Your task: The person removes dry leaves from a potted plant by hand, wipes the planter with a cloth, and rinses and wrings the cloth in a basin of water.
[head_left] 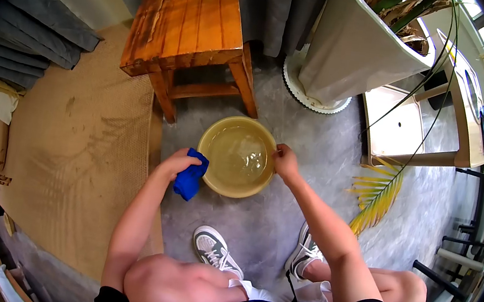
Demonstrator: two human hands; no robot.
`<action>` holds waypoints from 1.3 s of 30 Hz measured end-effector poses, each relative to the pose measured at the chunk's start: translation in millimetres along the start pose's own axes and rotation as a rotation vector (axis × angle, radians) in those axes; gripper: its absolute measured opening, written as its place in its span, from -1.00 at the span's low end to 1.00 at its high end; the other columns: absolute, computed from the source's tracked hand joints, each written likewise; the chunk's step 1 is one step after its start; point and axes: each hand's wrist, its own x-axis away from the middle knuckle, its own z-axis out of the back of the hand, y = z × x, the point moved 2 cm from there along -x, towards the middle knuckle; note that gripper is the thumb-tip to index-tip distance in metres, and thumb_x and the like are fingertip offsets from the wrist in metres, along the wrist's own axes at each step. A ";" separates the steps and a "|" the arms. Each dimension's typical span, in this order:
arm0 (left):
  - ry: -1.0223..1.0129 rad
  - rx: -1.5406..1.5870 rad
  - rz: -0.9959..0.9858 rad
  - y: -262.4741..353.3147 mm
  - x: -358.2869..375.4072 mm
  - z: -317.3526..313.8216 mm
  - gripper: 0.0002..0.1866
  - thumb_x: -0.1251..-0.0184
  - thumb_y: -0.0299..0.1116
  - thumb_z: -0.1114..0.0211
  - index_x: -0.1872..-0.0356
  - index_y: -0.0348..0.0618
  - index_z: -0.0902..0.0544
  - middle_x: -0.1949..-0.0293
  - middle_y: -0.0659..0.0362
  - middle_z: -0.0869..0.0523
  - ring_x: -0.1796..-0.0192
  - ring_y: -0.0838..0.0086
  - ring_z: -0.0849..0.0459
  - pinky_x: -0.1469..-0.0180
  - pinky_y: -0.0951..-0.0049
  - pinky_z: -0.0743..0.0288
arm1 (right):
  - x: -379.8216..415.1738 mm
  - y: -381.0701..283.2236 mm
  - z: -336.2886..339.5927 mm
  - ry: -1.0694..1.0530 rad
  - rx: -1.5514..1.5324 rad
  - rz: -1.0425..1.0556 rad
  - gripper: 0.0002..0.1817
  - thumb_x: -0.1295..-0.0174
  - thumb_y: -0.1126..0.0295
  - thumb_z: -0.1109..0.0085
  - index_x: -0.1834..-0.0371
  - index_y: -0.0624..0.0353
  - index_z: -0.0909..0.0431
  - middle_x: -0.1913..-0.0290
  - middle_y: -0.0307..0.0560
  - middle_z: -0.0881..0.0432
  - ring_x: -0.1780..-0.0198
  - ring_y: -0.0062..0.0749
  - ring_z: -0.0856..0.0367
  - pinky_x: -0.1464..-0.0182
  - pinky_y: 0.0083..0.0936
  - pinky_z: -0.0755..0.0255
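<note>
A round yellowish basin (214, 182) holding clear water sits on the grey floor in front of my feet. At its left side, my left hand (179, 162) is closed around a bunched blue cloth (188, 182), which hangs beside the basin's rim. On the opposite side, my right hand (285, 161) grips the basin's right rim, with the fingers curled over the edge. Light glints off the water's surface.
Just beyond the basin stands a wooden bench (192, 36). A large white planter (357, 50) rests on a saucer (320, 105) to its right. Further right is a cream-coloured cart (440, 158), with a yellow-green palm frond (378, 198) hanging near it. A woven tan mat (85, 150) covers the raised left side.
</note>
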 end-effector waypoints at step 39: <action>-0.356 -0.338 -0.137 111.1 -111.6 -283.3 -0.64 -0.19 -0.49 -0.37 0.00 -0.50 -0.68 0.18 -0.02 -0.79 0.23 0.32 -0.80 0.18 0.27 -0.70 | -11.3 108.5 281.3 0.179 -0.151 -0.340 -0.84 -0.45 0.34 -0.23 0.07 0.19 -0.66 0.35 -0.18 -0.69 0.50 -0.47 -0.59 0.53 -0.35 -0.53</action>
